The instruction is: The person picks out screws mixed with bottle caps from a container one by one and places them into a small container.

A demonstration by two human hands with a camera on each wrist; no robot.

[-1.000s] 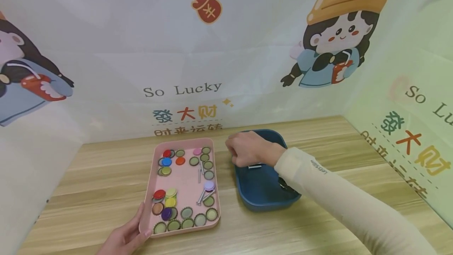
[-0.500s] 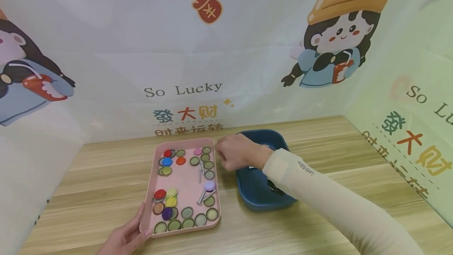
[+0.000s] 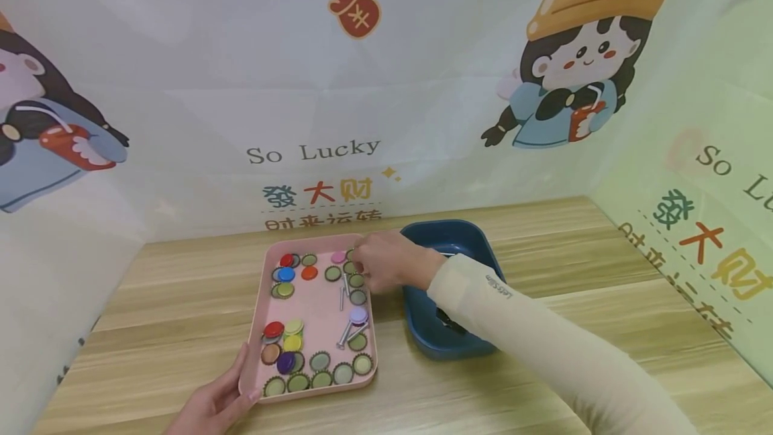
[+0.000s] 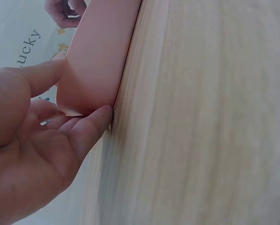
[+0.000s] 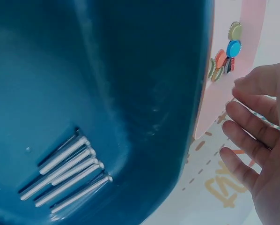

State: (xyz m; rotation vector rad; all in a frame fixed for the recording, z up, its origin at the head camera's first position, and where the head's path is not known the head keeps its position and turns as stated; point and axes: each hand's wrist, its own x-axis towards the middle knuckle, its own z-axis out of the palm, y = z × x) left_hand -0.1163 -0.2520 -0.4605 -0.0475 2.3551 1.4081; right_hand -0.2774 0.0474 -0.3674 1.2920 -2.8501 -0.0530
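A shallow pink tray holds several bottle caps, some coloured, and several metal screws along its right side. My left hand grips the tray's near left corner; in the left wrist view the thumb is at the rim and the fingers are below. My right hand hovers over the tray's far right edge, close to caps and a screw. The right wrist view shows its fingers loosely bent, thumb near index, with nothing visible between them. Several screws lie inside the deep blue bin.
The blue bin stands right of the tray, a small gap between them, with my right forearm across it. Both rest on a wood-grain table. Printed cloth walls rise behind and at the sides.
My right hand has moved left, from over the blue bin to the pink tray's far right edge. My left hand stays at the tray corner.
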